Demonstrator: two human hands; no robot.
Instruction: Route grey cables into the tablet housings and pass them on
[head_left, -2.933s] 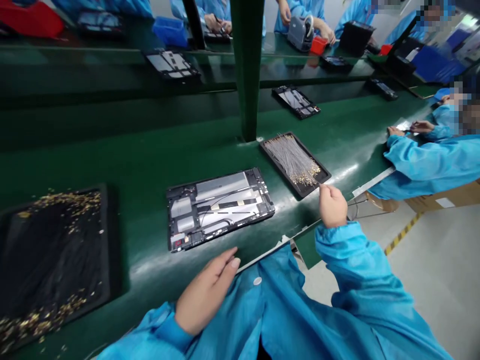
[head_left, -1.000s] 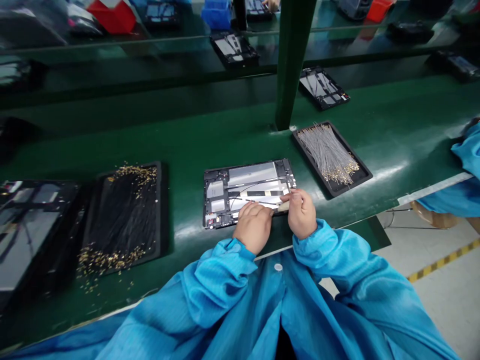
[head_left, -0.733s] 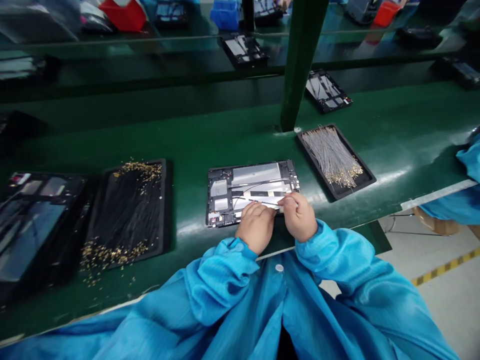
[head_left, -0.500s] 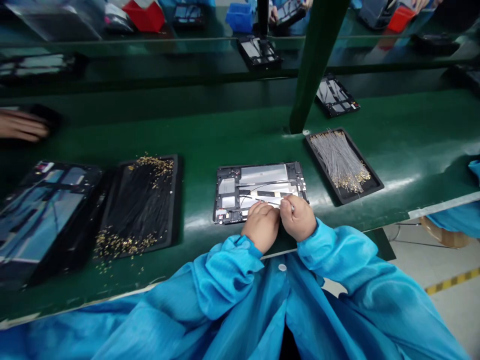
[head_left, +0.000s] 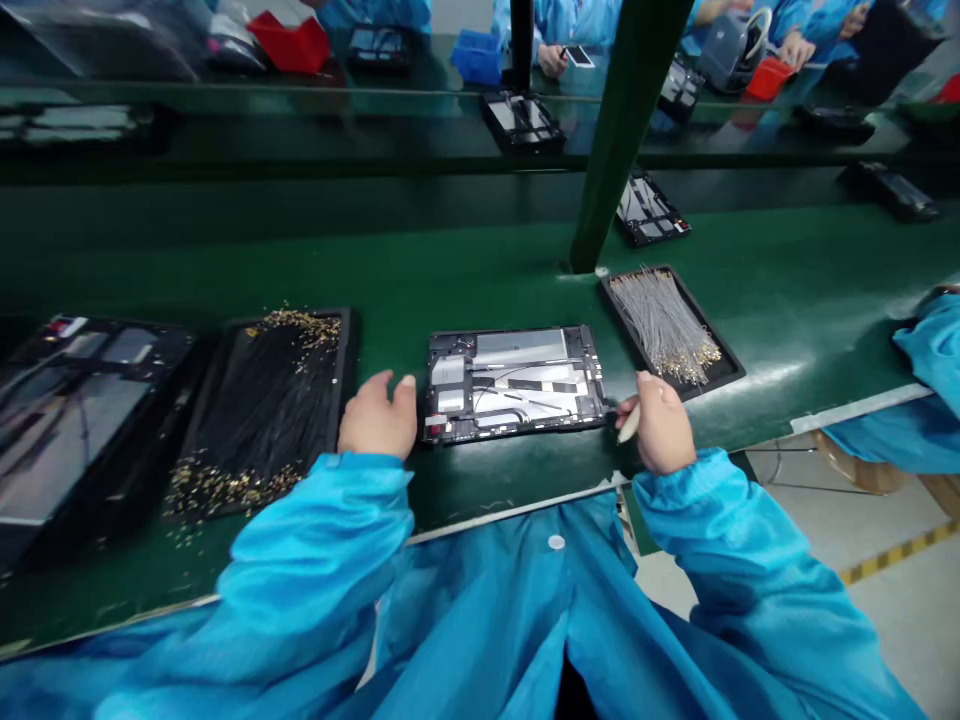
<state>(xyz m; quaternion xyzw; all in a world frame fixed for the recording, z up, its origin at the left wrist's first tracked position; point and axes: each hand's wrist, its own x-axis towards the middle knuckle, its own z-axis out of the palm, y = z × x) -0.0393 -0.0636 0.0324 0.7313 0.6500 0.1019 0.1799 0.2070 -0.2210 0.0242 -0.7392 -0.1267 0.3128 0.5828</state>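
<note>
An opened tablet (head_left: 517, 385) lies flat on the green bench in front of me, its inner boards, cables and silver plates showing. To its left, my left hand (head_left: 379, 415) is open, thumb and fingers apart, with nothing in it. At the tablet's right end, my right hand (head_left: 661, 425) is closed around a small pale pointed tool (head_left: 630, 424); its exact kind is unclear. Beyond that hand sits a black tray of grey cables (head_left: 664, 325) with gold ends. Left of my left hand is another tray of black cables (head_left: 262, 410) with gold connectors.
A second opened tablet (head_left: 90, 400) rests at the far left. Behind, a green post (head_left: 619, 150) rises from the bench beside another tablet (head_left: 649, 210). Across the line are co-workers' hands, a blue bin (head_left: 477, 57) and a red bin (head_left: 291, 42).
My hands, together over the tablet's lower edge before, have parted: the left moved left off the tablet, the right moved right. The co-worker's hand at far left is out of view.
</note>
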